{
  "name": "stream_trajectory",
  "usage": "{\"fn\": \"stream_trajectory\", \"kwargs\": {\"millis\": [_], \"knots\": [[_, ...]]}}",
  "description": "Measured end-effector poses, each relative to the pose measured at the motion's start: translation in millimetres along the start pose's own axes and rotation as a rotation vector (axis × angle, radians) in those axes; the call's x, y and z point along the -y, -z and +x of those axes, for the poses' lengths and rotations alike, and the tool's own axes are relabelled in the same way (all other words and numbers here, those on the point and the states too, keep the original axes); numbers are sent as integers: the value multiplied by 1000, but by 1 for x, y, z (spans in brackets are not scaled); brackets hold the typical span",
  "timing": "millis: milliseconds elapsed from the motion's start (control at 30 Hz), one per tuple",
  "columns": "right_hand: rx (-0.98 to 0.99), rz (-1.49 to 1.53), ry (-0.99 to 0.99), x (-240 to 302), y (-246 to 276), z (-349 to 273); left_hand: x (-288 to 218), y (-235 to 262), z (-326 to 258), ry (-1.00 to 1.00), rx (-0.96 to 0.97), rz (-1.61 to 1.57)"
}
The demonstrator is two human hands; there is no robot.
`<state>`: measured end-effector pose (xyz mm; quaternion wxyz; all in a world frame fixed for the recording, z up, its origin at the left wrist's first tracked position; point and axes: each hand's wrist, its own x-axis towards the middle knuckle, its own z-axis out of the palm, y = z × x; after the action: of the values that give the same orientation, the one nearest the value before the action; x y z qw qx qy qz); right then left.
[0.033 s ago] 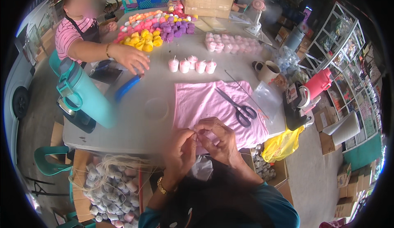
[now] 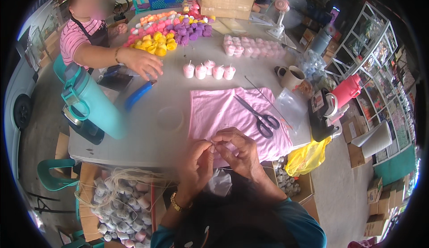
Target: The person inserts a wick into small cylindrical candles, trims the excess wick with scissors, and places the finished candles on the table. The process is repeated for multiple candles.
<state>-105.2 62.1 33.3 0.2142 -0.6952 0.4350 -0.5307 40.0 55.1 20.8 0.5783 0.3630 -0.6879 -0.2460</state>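
Closely pinches a small pale thing (image 2: 213, 142) between the fingertips of left hand (image 2: 199, 159) and right hand (image 2: 240, 152), over pink cloth (image 2: 209, 111), with scissors (image 2: 257, 114) at two o'clock, pointing to eleven, nearer the right hand.

Place: workshop | bench (image 2: 167, 96) with scissors (image 2: 255, 112) and little candles (image 2: 201, 72) | near left: box (image 2: 90, 223) of small pale pieces (image 2: 123, 226)

Fingers (image 2: 227, 136) pinched together, pink cloth (image 2: 212, 111) spread out, black scissors (image 2: 255, 112) (closed) atop

No readable lettering (all small or blurred).
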Motion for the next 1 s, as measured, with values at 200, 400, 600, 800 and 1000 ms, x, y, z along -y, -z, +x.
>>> {"fn": "stream_trajectory", "kwargs": {"millis": [200, 400, 600, 800, 1000], "knots": [[56, 55, -63, -4, 3, -2, 0, -2, -1, 3, 0, 23], [26, 76, -163, -8, -4, -7, 7, -1, -4, -119, 18, 118], [59, 321, -313, -6, -3, -7, 15, -2, -4, -134, -39, 107], [66, 119, -268, -7, -6, -7, 19, -3, -10, 26, -105, -77], [-49, -310, 250, -4, -11, -3, 21, -2, -13, 527, 52, -757]]}}
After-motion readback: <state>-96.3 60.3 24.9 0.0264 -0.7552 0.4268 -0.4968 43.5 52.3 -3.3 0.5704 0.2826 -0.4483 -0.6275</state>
